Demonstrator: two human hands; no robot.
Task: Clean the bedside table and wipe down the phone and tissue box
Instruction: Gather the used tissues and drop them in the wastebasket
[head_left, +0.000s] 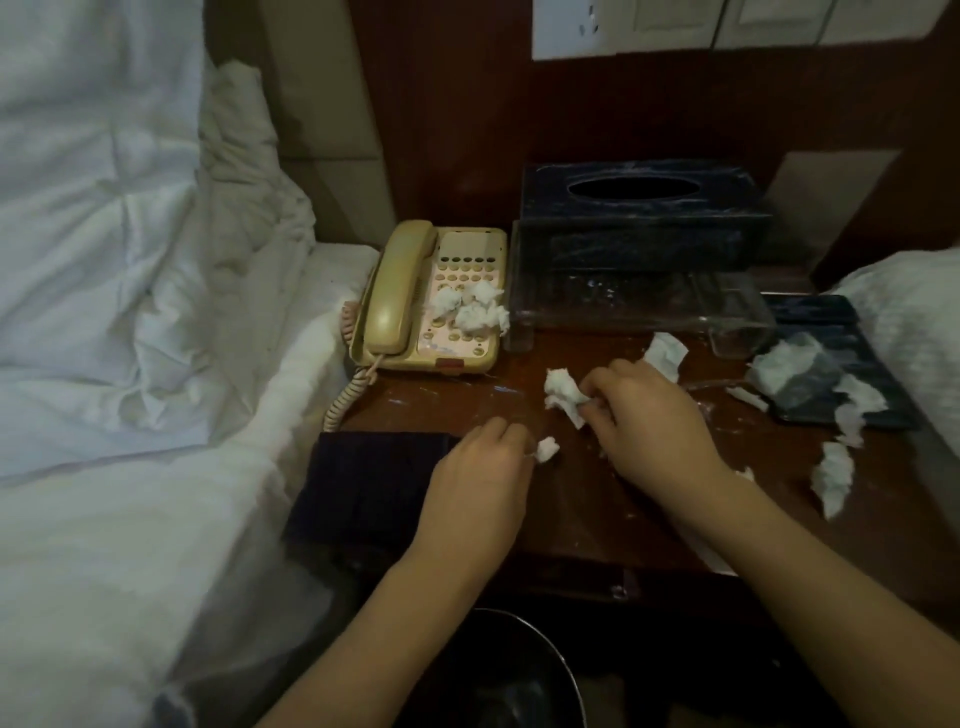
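Note:
A beige phone (410, 291) stands at the back left of the dark wooden bedside table (597, 514), with crumpled tissue scraps (475, 306) lying on its keypad. Behind and to the right is a dark blue tissue box (644, 218) on a clear plastic stand (639, 306). My left hand (483, 478) pinches a small white tissue scrap (546, 448) over the table. My right hand (649, 415) grips a crumpled white tissue wad (563, 392) just above the tabletop.
More torn tissue lies at the right: (667, 353), (834, 478), and on a dark tray (852, 384). A dark cloth (374, 493) lies at the table's front left. A black bin (519, 675) stands below. White bedding (130, 312) borders the left.

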